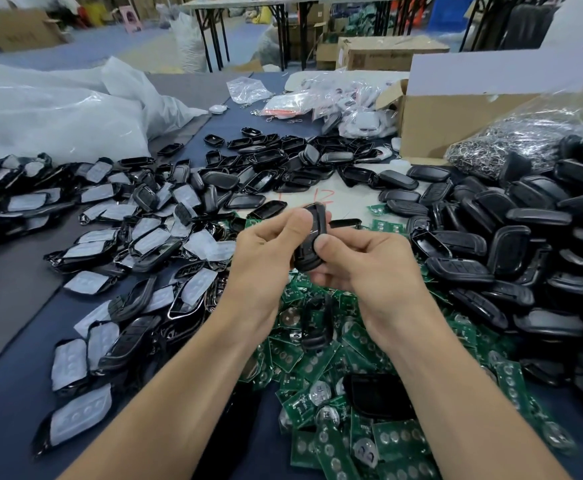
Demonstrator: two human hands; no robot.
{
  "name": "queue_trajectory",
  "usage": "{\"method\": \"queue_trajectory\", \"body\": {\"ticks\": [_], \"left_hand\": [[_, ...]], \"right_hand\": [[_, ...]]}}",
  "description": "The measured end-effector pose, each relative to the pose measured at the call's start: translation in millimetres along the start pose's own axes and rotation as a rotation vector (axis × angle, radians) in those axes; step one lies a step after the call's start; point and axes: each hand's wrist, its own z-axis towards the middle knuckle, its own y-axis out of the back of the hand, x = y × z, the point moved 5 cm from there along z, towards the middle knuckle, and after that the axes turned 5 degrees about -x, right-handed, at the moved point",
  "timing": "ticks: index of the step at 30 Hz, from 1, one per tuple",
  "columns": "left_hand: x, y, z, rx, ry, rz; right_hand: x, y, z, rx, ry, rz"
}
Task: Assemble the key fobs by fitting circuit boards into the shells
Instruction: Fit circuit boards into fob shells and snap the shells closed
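Right at my fingertips [323, 244] stands the black key fob [312, 230], tilted on edge, with my left hand [266, 251] and right hand [363, 265] curled round it. Probably I'm snapping it shut; next comes even squeezing along the seam. Green circuit boards [395, 439] lie beneath my wrists.

Gripping key fob [312, 233] with both hands, dead centre of view. Reaching in with bare left forearm [186, 386] from 7 o'clock, right forearm [456, 375] from 5 o'clock, converging toward centre. Holding with left hand [266, 247] from 9 o'clock side, thumb pressed on upper face, fingers curled behind. Pinching with right hand [363, 261] from 3 o'clock side, thumb on lower face, fingers curled under at 6 o'clock end
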Motion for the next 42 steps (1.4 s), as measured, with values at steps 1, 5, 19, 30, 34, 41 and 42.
{"method": "queue_trajectory", "body": {"ticks": [1, 5, 19, 30, 34, 41, 42], "left_hand": [[2, -1, -1, -0.017, 0.022, -0.020], [5, 4, -2, -0.106, 0.054, -0.040], [-4, 25, 9, -0.194, 0.001, 0.068], [-13, 52, 20, -0.439, -0.139, 0.219], [-17, 67, 24, -0.529, -0.209, 0.440], [-11, 48, 32, -0.321, -0.174, 1.065], [-10, 45, 35, -0.302, -0.176, 1.098]], "right_hand": [[0, -2, -2, 0.001, -0.013, 0.019], [-6, -8, -5, -0.005, -0.026, 0.013], [41, 58, 16, -0.180, 0.194, 0.341], [-3, 18, 12, -0.153, 0.171, -1.163], [5, 19, 8, -0.173, 0.208, -1.148], [10, 22, 2, -0.229, 0.232, -1.361], [9, 22, 3, -0.219, 0.243, -1.342]]}}
